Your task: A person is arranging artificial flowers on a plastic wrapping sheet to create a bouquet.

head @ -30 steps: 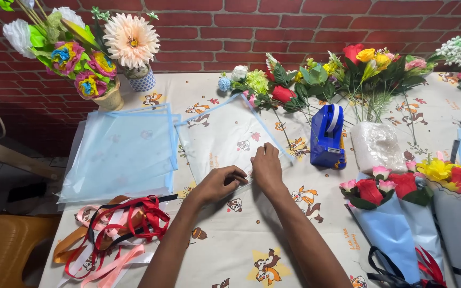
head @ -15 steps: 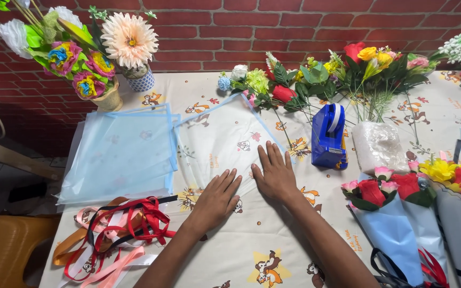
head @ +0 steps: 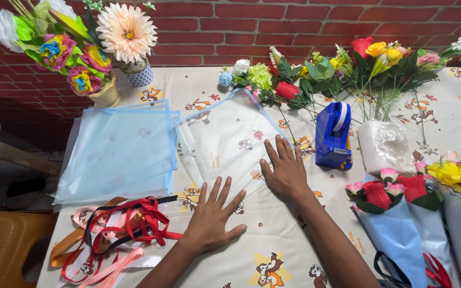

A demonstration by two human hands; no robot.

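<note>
Both hands, left hand (head: 212, 216) and right hand (head: 285, 172), fingers spread flat, gripping nothing, pressing clear blue-edged plastic wrapping sheet (head: 225, 141) at frame centre on tabletop (head: 289, 250).

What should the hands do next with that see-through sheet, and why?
Probably slide both palms outward to smooth it. The left hand and right hand lie flat with spread fingers on the clear sheet, whose blue-edged top corner looks slightly lifted. Loose flowers lie just beyond it.
</note>
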